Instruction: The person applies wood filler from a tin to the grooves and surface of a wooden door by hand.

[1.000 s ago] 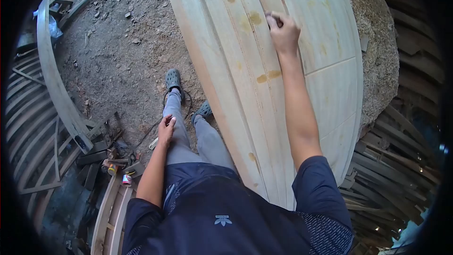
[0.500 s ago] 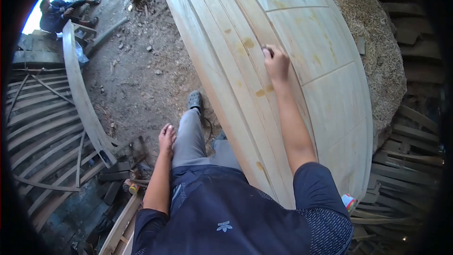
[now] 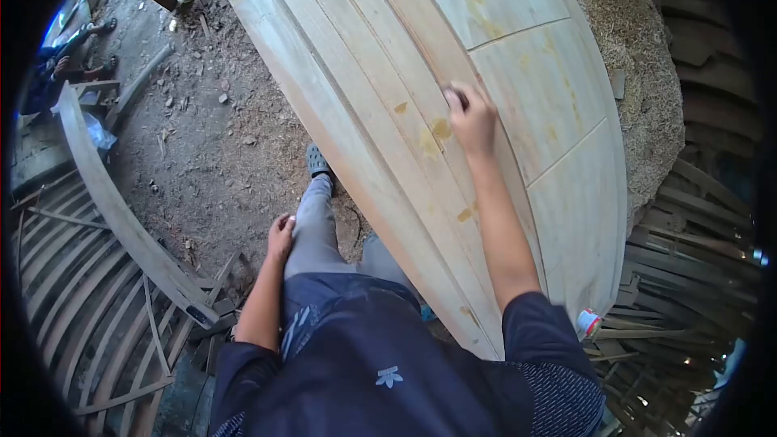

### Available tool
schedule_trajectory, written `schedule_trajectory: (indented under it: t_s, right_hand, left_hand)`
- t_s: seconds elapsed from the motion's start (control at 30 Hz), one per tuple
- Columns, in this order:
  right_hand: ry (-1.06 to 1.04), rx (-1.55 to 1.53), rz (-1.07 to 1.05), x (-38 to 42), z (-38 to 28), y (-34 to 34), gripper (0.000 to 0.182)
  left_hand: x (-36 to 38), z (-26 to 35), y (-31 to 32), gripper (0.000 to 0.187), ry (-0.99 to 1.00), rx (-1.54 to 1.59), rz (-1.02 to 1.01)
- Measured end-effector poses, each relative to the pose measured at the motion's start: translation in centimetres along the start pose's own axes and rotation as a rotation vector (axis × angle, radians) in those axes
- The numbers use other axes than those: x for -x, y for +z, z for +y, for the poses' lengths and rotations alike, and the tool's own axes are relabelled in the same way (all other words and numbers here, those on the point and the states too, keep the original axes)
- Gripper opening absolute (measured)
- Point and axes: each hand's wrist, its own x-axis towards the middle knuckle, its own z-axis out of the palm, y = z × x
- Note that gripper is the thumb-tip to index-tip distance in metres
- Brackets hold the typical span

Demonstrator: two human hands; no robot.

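My right hand is closed with a small dark object pinched between thumb and fingers, too hidden to name. It is at the raised strip along the middle of a large pale wooden door panel, beside yellowish-brown stains. Long grooves run down the panel's left half, and wide flat sections with cross grooves fill its right half. My left hand hangs by my left thigh, fingers curled, with nothing visible in it.
A curved wooden piece leans at the left near stacked slats. Wood shavings lie beyond the panel's right edge. A small red-and-white can is by my right elbow. Another person sits at far upper left.
My right hand has moved along the strip toward the panel's far end, past the stains. The view has turned, shifting the panel across it. My left hand stays by my thigh.
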Motion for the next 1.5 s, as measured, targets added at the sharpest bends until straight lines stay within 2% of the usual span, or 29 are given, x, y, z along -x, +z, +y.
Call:
schedule_trajectory:
  t_s: [0.1,0.17,0.2,0.3,0.4,0.47,0.57,0.63,0.73,0.77,0.83,0.97,1.03,1.07,1.13,1.2,1.3,1.33,1.4,1.5]
  right_hand:
    - [-0.062,-0.017,-0.026,-1.1,-0.3,0.3,0.017]
    - [0.056,0.053,0.001,5.0,0.6,-2.9,0.014]
    - [0.109,0.083,0.012,7.2,0.9,-4.5,0.014]
    - [0.226,0.093,-0.012,9.6,1.9,-5.9,0.013]
    - [0.102,-0.009,0.005,2.4,-0.2,-1.8,0.014]
    - [0.078,0.015,-0.076,-0.5,-0.7,-0.7,0.016]
    - [0.124,0.044,-0.02,5.9,0.6,-4.5,0.016]
    - [0.186,0.094,0.009,15.3,2.9,-10.0,0.018]
    - [0.255,0.215,0.02,28.3,7.2,-17.4,0.019]
    - [0.285,0.197,0.062,28.8,6.3,-17.2,0.019]
    - [0.191,0.205,-0.006,26.1,5.5,-18.0,0.017]
    - [0.156,0.051,0.14,18.5,4.2,-10.6,0.013]
    - [0.146,0.052,0.147,18.4,4.3,-11.0,0.014]
    - [0.153,0.059,0.143,19.2,3.9,-11.1,0.015]
    - [0.105,0.144,0.206,25.7,6.4,-14.3,0.016]
    - [0.381,0.159,0.112,33.3,7.2,-19.7,0.018]
    - [0.405,0.15,0.101,38.7,9.4,-23.5,0.019]
    - [0.389,0.125,0.082,37.1,8.9,-22.6,0.02]
    - [0.199,0.075,0.157,31.3,8.2,-18.4,0.017]
    - [0.19,-0.013,0.169,22.2,5.5,-11.8,0.018]
  left_hand:
    - [-2.4,1.2,-2.4,0.053,-0.015,-0.11,0.007]
    - [-4.1,1.5,-3.4,0.054,0.028,-0.051,-0.022]
    - [-2.9,4.3,-3.2,0.055,0.002,-0.045,-0.008]
    - [-3.2,5.8,-4.1,0.055,0.038,-0.061,-0.037]
    - [-4.1,4.9,-5.5,0.055,0.002,-0.146,-0.075]
    - [-4.9,4.2,-6.3,0.054,-0.047,-0.187,-0.072]
    - [-4.5,5.5,-6.7,0.053,0.009,-0.146,-0.063]
    - [-5.1,6.0,-7.0,0.051,0.009,-0.093,-0.113]
    - [-1.5,9.7,-5.8,0.048,-0.003,-0.006,-0.117]
    - [-0.6,10.5,-5.6,0.048,-0.004,0.067,-0.138]
    - [1.8,13.0,-4.3,0.05,-0.071,0.064,-0.145]
    - [3.7,16.4,-1.5,0.057,-0.041,-0.16,-0.207]
    - [4.2,17.9,0.1,0.059,0.006,-0.212,-0.231]
    - [4.2,18.7,0.3,0.059,0.051,-0.202,-0.263]
    - [5.2,20.0,0.4,0.061,0.122,-0.121,-0.356]
    - [7.0,21.3,0.8,0.062,0.158,-0.127,-0.402]
    - [7.0,21.9,0.9,0.063,0.182,-0.09,-0.471]
    - [6.5,22.3,1.2,0.063,0.111,-0.022,-0.43]
    - [5.8,23.2,1.7,0.065,0.0,0.105,-0.363]
    - [5.4,25.8,2.7,0.068,-0.057,0.168,-0.349]
